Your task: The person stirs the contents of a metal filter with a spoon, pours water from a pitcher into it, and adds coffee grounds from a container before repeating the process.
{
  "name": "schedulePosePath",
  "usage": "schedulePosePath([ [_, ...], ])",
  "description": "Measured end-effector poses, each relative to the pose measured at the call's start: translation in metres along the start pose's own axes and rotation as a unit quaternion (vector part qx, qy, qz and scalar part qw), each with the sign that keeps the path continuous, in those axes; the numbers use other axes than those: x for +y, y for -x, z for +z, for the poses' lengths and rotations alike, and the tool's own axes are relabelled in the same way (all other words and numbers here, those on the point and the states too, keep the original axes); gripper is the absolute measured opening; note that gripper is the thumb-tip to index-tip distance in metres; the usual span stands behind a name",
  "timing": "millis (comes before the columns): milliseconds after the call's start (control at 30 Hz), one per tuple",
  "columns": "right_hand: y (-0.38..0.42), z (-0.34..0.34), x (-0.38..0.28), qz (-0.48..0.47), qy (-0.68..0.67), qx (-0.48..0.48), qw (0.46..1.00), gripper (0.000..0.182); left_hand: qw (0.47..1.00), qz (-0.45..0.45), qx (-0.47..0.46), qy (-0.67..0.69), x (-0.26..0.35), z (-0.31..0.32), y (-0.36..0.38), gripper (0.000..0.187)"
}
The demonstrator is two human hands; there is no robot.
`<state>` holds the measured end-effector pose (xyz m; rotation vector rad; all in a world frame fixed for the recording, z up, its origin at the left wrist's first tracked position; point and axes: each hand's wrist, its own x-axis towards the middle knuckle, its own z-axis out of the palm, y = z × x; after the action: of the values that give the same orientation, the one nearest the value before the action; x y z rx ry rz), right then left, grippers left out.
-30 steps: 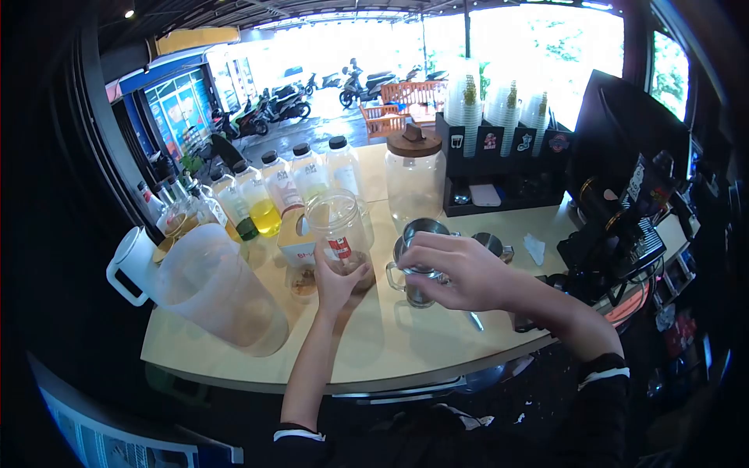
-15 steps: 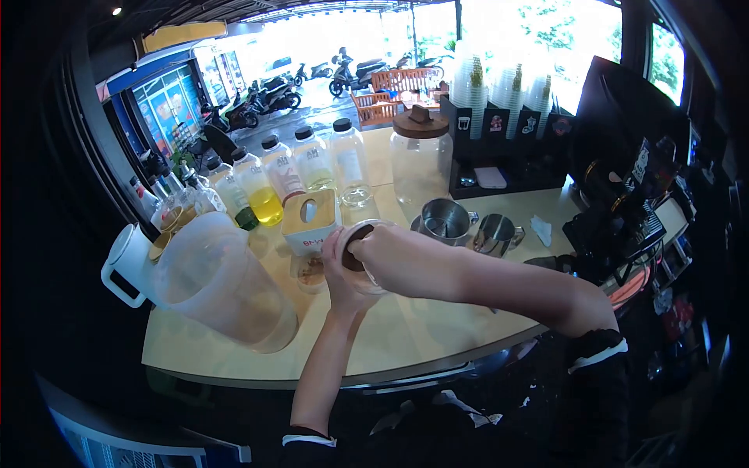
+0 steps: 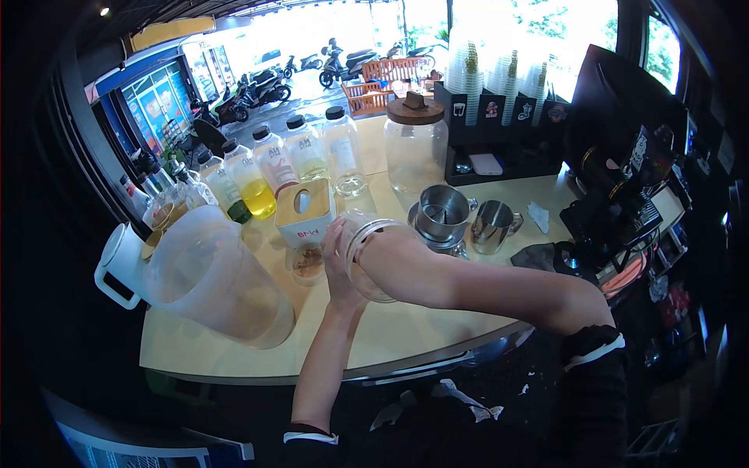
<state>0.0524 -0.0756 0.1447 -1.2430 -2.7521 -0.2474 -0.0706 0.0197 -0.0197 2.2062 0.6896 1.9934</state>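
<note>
Both hands meet at a clear plastic jar (image 3: pixel 367 257) held tipped on its side just above the bench (image 3: pixel 406 327), in the middle of the frame. The left hand (image 3: pixel 337 261) wraps the jar's outside from the left, fingers closed around its wall. The right hand (image 3: pixel 373 248) is pushed in through the wide mouth, with the rim ringing the wrist, so whether its fingers are spread or curled cannot be told.

Empty or nearly so, the jar looks light, and its thin smooth wall would likely flex under a hard squeeze and slip in a wet palm; the stiffer ring at the mouth or a full wrap round the body seems the safest place to hold it.

Just left of the jar stands a small white box (image 3: pixel 306 214), with a large frosted pitcher (image 3: pixel 211 277) at lower left. A row of bottles (image 3: pixel 257 175) lines the upper left, and two metal cups (image 3: pixel 468 218) sit right of centre
</note>
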Motion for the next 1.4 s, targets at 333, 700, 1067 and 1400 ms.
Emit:
schedulePosePath([
  [333, 0.01, -0.018, -0.002, 0.03, -0.057, -0.019, 0.998, 0.014, 0.997, 0.042, -0.022, -0.062, 0.02, -0.006, -0.012, 0.091],
  [700, 0.035, -0.037, 0.013, 0.046, -0.171, 0.045, 0.983, 0.015, 0.998, -0.035, 0.008, -0.059, 0.034, -0.001, -0.015, 0.097],
  [1067, 0.059, -0.042, 0.073, 0.145, -0.461, 0.008, 0.876, 0.026, 0.994, -0.056, -0.001, -0.092, 0.022, -0.005, -0.01, 0.104],
  [1400, 0.071, -0.044, 0.077, 0.158, -0.511, 0.01, 0.845, 0.022, 0.994, -0.076, -0.009, -0.083, 0.019, -0.003, -0.006, 0.106],
])
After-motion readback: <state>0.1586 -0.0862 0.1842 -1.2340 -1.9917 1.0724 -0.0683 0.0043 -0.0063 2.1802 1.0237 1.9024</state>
